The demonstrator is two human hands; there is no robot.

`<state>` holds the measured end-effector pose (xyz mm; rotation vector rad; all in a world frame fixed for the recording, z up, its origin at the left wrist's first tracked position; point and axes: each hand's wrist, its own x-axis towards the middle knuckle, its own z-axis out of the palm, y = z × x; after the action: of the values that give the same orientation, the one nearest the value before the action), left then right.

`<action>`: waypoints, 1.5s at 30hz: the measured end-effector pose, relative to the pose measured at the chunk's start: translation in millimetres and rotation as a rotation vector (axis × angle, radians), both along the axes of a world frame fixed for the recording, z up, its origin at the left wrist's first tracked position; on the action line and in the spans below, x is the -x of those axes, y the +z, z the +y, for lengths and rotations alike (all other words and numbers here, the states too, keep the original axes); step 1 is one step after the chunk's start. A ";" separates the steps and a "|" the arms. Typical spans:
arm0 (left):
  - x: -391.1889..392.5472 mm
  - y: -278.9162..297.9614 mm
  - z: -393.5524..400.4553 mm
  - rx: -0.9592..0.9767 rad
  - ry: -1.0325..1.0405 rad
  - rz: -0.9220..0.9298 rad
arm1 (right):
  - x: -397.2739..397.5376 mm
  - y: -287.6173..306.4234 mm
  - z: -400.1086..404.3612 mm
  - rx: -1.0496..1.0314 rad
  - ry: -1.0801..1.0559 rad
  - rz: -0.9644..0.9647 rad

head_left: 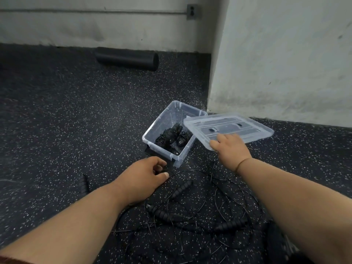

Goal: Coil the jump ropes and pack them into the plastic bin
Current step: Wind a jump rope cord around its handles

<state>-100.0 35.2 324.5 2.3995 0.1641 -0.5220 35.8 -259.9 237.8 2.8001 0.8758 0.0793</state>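
Note:
A clear plastic bin (152, 130) stands on the speckled floor and holds coiled black jump ropes (172, 137). My right hand (231, 149) grips the near edge of the clear lid (238, 128), which is lifted and tilted over the bin's right side. Just in front of the bin's near corner, my left hand (147, 173) has its fingers curled and pinches a thin black rope. A tangle of black jump ropes (200, 216) with ribbed handles (231, 224) lies on the floor between my forearms.
A black foam roller (127, 59) lies against the back wall. A white pillar (285, 63) rises right behind the bin. One separate ribbed handle (83, 184) lies left of my left wrist.

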 end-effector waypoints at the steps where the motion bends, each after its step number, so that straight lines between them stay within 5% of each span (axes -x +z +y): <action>1: 0.4 0.7 0.1 -0.002 0.005 -0.001 | -3.8 2.1 7.3 0.007 0.032 -0.010; 11: 1.6 -7.9 10.9 -0.014 0.033 0.024 | -72.8 5.4 8.8 0.231 0.102 -0.076; 21: -10.4 -21.5 17.9 0.024 0.036 0.080 | -89.1 -46.5 -4.7 0.287 -0.172 0.180; 24: -10.7 -24.5 16.4 0.031 0.039 0.086 | -89.4 -59.3 -3.3 0.067 -0.345 0.292; 30: -12.3 -25.3 17.3 0.039 0.062 0.080 | -81.1 -88.9 7.6 -0.940 -1.035 0.648; 32: -11.4 -24.8 17.6 0.021 0.055 0.080 | -78.9 -97.0 13.7 -1.125 -1.175 0.809; 41: -14.3 -26.8 17.9 0.008 0.051 0.097 | -87.9 -107.6 22.6 -1.297 -1.047 0.958; 45: -14.5 -27.5 16.5 0.010 0.047 0.108 | -71.8 -102.7 14.4 -1.309 -1.145 0.912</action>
<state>-85.5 51.7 297.0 2.3524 0.2640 -0.6297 107.6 -245.4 135.0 3.9163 -1.4336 -1.2567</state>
